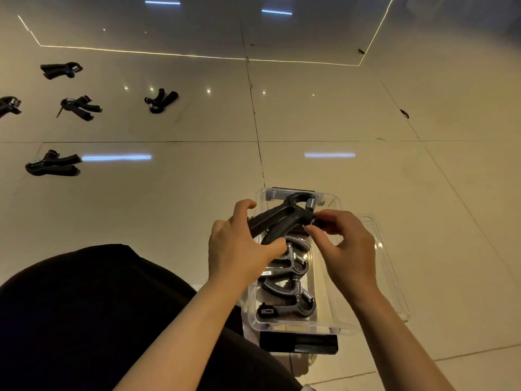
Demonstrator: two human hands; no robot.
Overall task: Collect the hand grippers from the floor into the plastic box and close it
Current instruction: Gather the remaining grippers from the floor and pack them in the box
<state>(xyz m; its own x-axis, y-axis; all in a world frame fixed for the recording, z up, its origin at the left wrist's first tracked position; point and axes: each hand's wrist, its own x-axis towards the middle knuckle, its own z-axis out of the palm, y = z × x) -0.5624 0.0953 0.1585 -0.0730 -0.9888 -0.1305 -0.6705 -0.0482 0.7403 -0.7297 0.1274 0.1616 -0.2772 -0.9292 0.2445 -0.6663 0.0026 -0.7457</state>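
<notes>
Dark clothing (84, 320) fills the near left, and both bare forearms reach out from it over a clear plastic box (335, 327) on the tiled floor (366, 122). Both hands hold one black gripper (284, 214) above the far end of the box: the left hand (242, 246) has its fingers curled around the two handles, and the right hand (342, 244) pinches the small knob at the head end between thumb and fingertips. Below them, inside the box, lie more grippers (290, 294), packed close along its length. A black latch (298, 342) sits at the near end of the box. Just to the right of the box, touching its side, lies the clear lid (392, 266), so the box stands open. Five more grippers are scattered on the floor at far left, well apart from the box: one nearest (52, 163), three in a row farther off (162, 100) (80, 107) (10, 105), and one farthest (61, 70).
</notes>
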